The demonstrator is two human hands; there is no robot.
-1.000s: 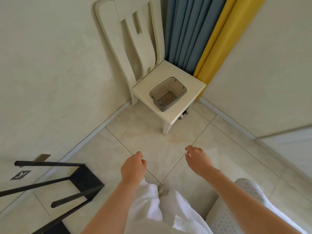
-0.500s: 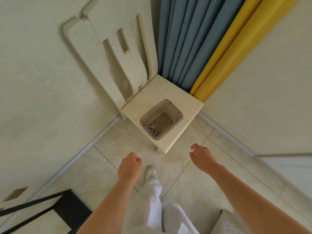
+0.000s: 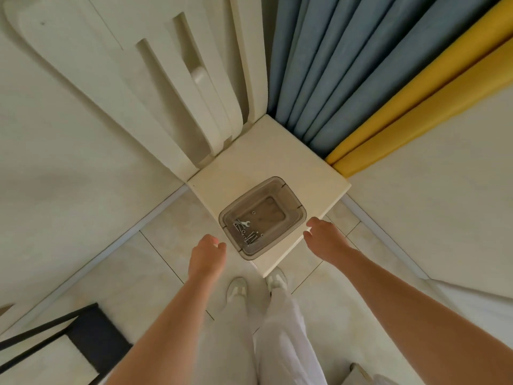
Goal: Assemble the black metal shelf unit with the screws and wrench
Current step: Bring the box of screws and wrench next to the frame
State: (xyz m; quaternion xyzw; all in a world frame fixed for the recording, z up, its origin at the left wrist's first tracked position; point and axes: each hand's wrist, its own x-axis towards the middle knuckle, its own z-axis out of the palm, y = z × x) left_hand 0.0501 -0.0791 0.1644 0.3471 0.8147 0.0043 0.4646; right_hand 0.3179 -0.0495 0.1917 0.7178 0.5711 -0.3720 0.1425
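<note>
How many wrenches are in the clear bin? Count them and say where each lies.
1. A small silver wrench lies in the clear bin, toward its left side, beside the screws; another could be hidden among them.

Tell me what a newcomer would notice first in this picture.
A clear plastic bin sits on the cream chair seat at centre, with a small wrench and screws in its near-left corner. The left hand and right hand hover on either side of it, holding nothing. A blue curtain and yellow curtain hang at upper right, and the black shelf frame lies at lower left.
</note>
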